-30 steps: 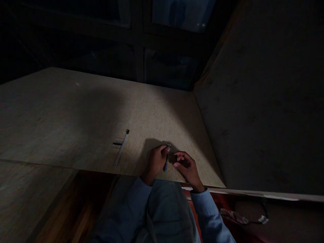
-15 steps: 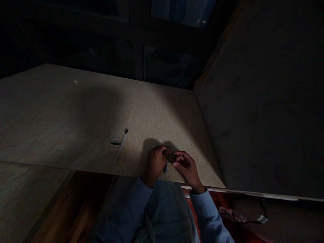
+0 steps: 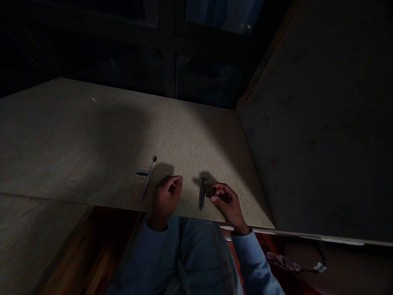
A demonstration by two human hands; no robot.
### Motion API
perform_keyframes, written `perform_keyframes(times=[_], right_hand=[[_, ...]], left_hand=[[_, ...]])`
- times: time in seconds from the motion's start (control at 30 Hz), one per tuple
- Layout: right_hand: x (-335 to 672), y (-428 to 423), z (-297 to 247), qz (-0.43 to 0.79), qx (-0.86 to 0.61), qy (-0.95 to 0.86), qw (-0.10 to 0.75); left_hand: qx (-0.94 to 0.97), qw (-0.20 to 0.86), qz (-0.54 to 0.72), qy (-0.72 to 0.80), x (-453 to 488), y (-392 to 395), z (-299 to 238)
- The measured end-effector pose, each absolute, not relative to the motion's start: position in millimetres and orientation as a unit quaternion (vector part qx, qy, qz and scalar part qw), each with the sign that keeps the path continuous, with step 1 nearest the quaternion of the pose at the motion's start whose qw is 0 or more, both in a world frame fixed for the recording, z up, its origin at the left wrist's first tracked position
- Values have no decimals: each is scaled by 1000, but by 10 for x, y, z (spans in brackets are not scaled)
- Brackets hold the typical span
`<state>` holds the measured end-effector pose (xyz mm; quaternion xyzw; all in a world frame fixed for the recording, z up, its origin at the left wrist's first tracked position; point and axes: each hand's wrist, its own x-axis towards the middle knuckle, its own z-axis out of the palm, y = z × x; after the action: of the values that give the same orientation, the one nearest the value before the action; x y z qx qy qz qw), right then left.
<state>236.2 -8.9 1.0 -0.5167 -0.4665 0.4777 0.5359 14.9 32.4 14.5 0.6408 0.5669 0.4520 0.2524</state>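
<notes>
Pinching a black bar, right hand beside T-shaped razor (left hand: grip unclear)

Pale, faintly veined tabletop, a dark-handled razor lying flat on it, a light-handled toothbrush slanting well left of the razor, a small clear dark-striped packet farther left of it

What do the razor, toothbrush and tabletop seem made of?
Razor: probably smooth plastic, its handle dark with paler markings; head too small to tell. Toothbrush: likely plastic, its pale handle smooth-looking and even. Tabletop: laminate or stone, unclear which; fine beige veining, slight sheen.
</notes>
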Motion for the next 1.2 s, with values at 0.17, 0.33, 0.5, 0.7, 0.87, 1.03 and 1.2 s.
perform_keyframes(times=[0.17, 0.33, 0.5, 0.7, 0.87, 1.03, 1.2], right_hand=[[2363, -86, 9, 473, -520, -468, 536], [2352, -94, 17, 472, -524, -463, 537], [2341, -89, 1, 479, -517, -452, 546], [2225, -142, 33, 476, -515, -437, 563], [1926, -404, 88, 485, -494, -394, 604], [1744, -542, 194, 483, -496, -384, 611], [1705, -516, 283, 500, -494, -411, 580]], left_hand=[[611, 140, 430, 650, -271, 336, 263], [626, 150, 428, 634, -330, 177, 308], [705, 184, 417, 543, -40, 34, 280], [784, 199, 400, 432, 279, -29, 231], [819, 179, 407, 363, 339, -72, 236], [821, 166, 439, 324, 326, -105, 336], [804, 192, 478, 297, 307, -100, 364]])
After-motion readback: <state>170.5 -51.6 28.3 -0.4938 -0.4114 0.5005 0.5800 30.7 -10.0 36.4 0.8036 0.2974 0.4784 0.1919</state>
